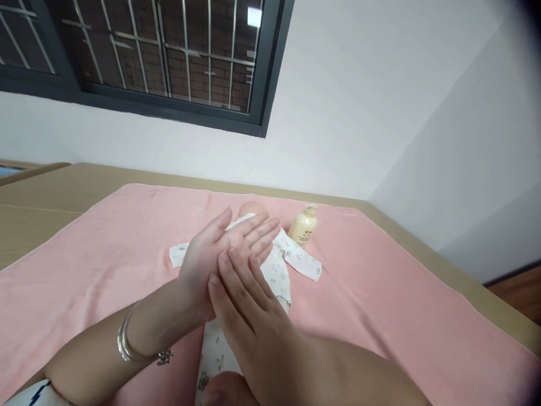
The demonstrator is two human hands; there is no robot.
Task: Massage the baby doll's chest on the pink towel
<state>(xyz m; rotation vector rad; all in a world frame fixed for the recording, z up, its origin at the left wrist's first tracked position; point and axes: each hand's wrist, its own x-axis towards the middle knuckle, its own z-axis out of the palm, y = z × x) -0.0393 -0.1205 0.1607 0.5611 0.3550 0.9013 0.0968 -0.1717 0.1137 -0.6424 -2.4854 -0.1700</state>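
Silver bangle (124,341) at its wrist, the left hand (207,254) is open, palm up, above the clothed figure (274,276); the right hand (262,321), fingers straight, lies across that palm. On pink cloth (359,270), the figure's long axis runs away from the person, round head (252,208) at the far end, sleeves (303,260) out sideways. Upright just right of the figure, near its head, is a yellowish bottle (303,225).

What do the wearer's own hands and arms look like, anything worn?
Both ungloved. Left hand: silver bracelet at the wrist, with a small ornament; white sleeve with a dark blue mark near the picture's corner. Right hand: no ring or bracelet visible, no sleeve in view.
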